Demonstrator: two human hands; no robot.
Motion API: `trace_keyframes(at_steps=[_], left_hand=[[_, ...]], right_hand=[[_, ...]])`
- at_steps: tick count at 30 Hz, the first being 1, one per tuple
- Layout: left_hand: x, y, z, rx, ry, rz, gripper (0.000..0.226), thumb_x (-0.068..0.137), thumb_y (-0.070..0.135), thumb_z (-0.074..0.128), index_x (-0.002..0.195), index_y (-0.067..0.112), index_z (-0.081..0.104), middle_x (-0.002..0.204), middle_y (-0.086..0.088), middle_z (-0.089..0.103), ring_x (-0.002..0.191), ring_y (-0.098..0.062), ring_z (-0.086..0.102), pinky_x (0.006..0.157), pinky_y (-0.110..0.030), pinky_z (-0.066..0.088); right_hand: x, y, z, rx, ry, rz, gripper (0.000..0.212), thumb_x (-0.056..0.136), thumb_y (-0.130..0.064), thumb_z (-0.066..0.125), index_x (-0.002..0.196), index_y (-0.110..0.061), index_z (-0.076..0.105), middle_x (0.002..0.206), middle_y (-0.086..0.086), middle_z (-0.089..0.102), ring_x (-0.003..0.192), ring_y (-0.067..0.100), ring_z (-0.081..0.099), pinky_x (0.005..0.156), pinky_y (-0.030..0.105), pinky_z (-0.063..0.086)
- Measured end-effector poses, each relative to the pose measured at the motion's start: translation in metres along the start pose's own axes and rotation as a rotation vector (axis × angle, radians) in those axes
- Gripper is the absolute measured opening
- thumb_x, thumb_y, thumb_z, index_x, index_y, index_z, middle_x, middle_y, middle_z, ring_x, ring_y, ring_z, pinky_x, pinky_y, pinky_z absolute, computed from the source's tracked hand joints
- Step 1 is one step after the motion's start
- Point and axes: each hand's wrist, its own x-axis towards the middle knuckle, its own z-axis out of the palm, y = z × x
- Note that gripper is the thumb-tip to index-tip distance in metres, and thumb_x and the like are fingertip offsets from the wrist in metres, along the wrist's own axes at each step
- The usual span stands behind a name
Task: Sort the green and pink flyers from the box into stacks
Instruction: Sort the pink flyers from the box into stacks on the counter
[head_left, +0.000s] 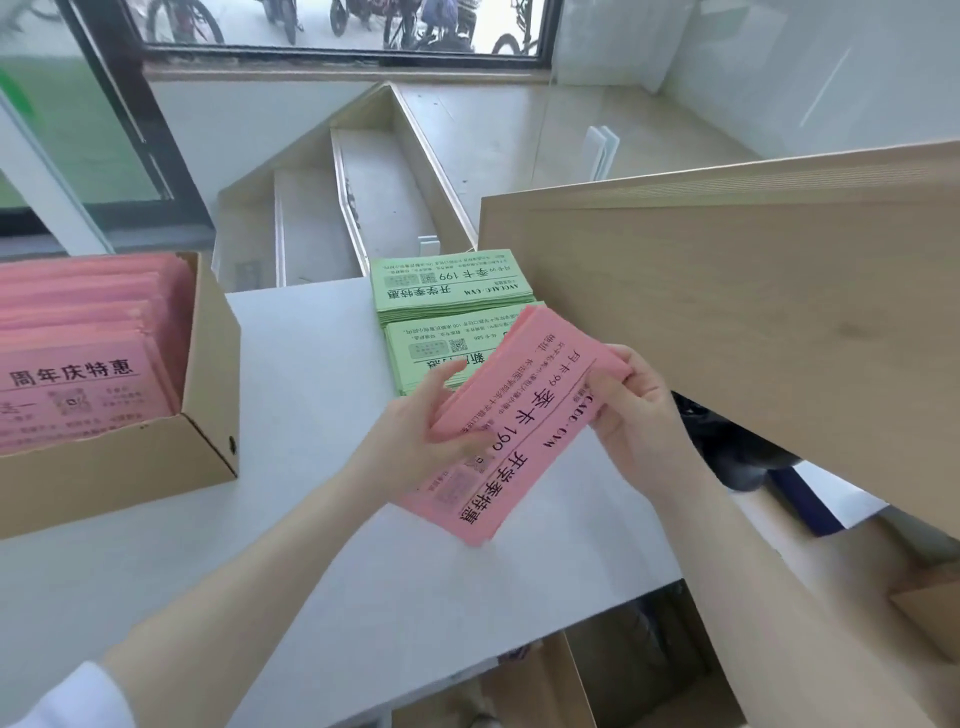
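Note:
A bundle of pink flyers (519, 415) is held tilted above the white table (291, 519), between both hands. My left hand (421, 431) grips its left edge with the thumb on top. My right hand (634, 405) pinches its right edge. Behind the bundle lie two stacks of green flyers, the far one (452, 283) in full view and the near one (441, 345) partly covered by the pink bundle. At the left stands an open cardboard box (208, 374) filled with more pink flyers (83, 353).
A large light wooden panel (727, 312) rises close on the right, just behind my right hand. Beyond the table's far edge a stairwell (363, 197) drops away. Under the table edge at the lower right are cardboard boxes (571, 686).

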Motion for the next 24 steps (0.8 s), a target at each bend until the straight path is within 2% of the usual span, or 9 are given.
trace_keyframes(at_steps=[1, 3, 7, 9, 12, 15, 18, 21, 24], left_hand=[[-0.001, 0.006, -0.002, -0.116, 0.001, 0.040, 0.047, 0.083, 0.018, 0.067, 0.121, 0.038, 0.047, 0.097, 0.030, 0.066, 0.087, 0.003, 0.064, 0.076, -0.012, 0.045], [-0.005, 0.014, -0.001, -0.352, 0.040, 0.093, 0.034, 0.086, 0.008, 0.062, 0.108, 0.034, 0.057, 0.098, 0.022, 0.069, 0.092, -0.002, 0.066, 0.079, -0.016, 0.051], [-0.008, 0.014, 0.004, -0.632, 0.170, 0.152, 0.027, 0.089, 0.005, 0.057, 0.108, 0.024, 0.056, 0.100, 0.015, 0.071, 0.095, -0.010, 0.067, 0.076, -0.023, 0.054], [-0.009, 0.008, 0.007, -0.646, 0.186, 0.150, 0.028, 0.086, 0.011, 0.060, 0.108, 0.026, 0.052, 0.101, 0.016, 0.069, 0.097, -0.010, 0.066, 0.077, -0.026, 0.055], [-0.013, -0.001, 0.013, -0.572, 0.212, 0.137, 0.028, 0.085, 0.013, 0.060, 0.104, 0.029, 0.046, 0.101, 0.014, 0.066, 0.097, -0.005, 0.064, 0.078, -0.027, 0.054], [-0.017, -0.004, 0.013, -0.533, 0.241, 0.161, 0.032, 0.091, 0.002, 0.053, 0.103, 0.031, 0.043, 0.102, 0.018, 0.061, 0.094, 0.005, 0.061, 0.080, -0.022, 0.051], [-0.014, -0.001, 0.002, -0.605, 0.161, 0.223, 0.029, 0.088, 0.008, 0.053, 0.109, 0.028, 0.049, 0.102, 0.018, 0.067, 0.097, -0.001, 0.063, 0.079, -0.019, 0.051], [-0.010, 0.006, -0.027, -0.763, 0.209, 0.292, 0.023, 0.082, 0.002, 0.053, 0.091, 0.020, 0.063, 0.082, 0.013, 0.070, 0.079, -0.003, 0.064, 0.070, -0.017, 0.050], [-0.008, 0.002, -0.054, -0.546, 0.183, 0.259, 0.033, 0.080, -0.011, 0.061, 0.078, 0.022, 0.066, 0.071, 0.009, 0.070, 0.069, -0.004, 0.064, 0.070, -0.017, 0.051]], right_hand=[[0.003, -0.006, 0.008, 0.041, -0.037, -0.034, 0.046, 0.064, -0.031, 0.082, 0.097, -0.011, 0.058, 0.093, 0.005, 0.070, 0.081, 0.017, 0.065, 0.068, 0.030, 0.054], [0.007, -0.016, 0.025, 0.066, -0.079, -0.107, 0.057, 0.065, -0.033, 0.081, 0.108, -0.012, 0.050, 0.098, 0.002, 0.069, 0.083, 0.017, 0.065, 0.067, 0.031, 0.054], [0.005, -0.013, 0.041, -0.160, -0.095, -0.129, 0.047, 0.074, -0.009, 0.069, 0.117, -0.015, 0.050, 0.098, -0.001, 0.071, 0.090, 0.017, 0.067, 0.073, 0.030, 0.053], [-0.002, 0.005, 0.043, -0.283, -0.085, -0.041, 0.036, 0.080, 0.003, 0.062, 0.111, -0.014, 0.055, 0.100, -0.002, 0.071, 0.094, 0.018, 0.067, 0.076, 0.029, 0.054], [-0.011, 0.029, 0.048, -0.319, -0.025, 0.029, 0.036, 0.086, 0.012, 0.053, 0.111, -0.014, 0.055, 0.109, 0.005, 0.068, 0.100, 0.022, 0.066, 0.083, 0.036, 0.053], [-0.012, 0.031, 0.055, -0.329, -0.011, -0.021, 0.036, 0.086, 0.012, 0.051, 0.109, -0.016, 0.055, 0.107, 0.000, 0.068, 0.098, 0.016, 0.066, 0.080, 0.029, 0.054], [-0.011, 0.021, 0.056, -0.423, -0.023, -0.052, 0.035, 0.087, 0.007, 0.054, 0.105, -0.024, 0.056, 0.100, -0.010, 0.070, 0.094, 0.009, 0.067, 0.077, 0.025, 0.054], [-0.002, -0.003, 0.043, -0.831, -0.097, -0.106, 0.032, 0.087, -0.001, 0.056, 0.106, -0.027, 0.058, 0.102, -0.005, 0.068, 0.095, 0.016, 0.064, 0.081, 0.030, 0.051], [0.009, -0.015, 0.037, -1.377, -0.234, -0.168, 0.028, 0.085, -0.006, 0.055, 0.107, -0.023, 0.059, 0.095, -0.004, 0.061, 0.091, 0.023, 0.057, 0.077, 0.037, 0.048]])
